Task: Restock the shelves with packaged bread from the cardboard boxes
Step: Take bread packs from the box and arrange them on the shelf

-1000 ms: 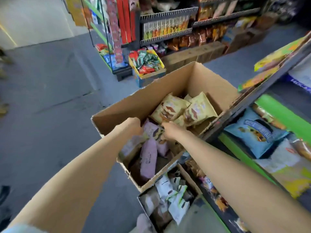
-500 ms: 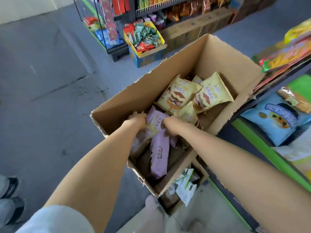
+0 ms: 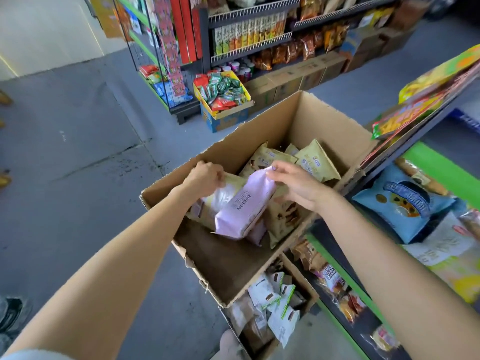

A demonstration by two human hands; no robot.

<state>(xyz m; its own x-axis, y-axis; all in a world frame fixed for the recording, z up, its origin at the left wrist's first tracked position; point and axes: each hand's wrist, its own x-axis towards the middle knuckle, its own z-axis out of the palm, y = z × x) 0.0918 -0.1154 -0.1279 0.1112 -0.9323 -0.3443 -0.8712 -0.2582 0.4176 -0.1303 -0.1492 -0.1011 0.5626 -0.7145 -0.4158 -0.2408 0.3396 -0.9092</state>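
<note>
Bread packets: pink packet and tan packets in open cardboard box. Left hand and right hand pinch the pink packet's top. Lower box holds white packets.

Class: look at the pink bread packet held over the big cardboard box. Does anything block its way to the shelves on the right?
Only the box's right wall, against the shelf edge. Both hands, left hand and right hand, hold the pink packet.

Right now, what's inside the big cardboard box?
The big cardboard box holds yellow bread packs and the pink pack both hands lift; packs underneath are partly covered.
</note>
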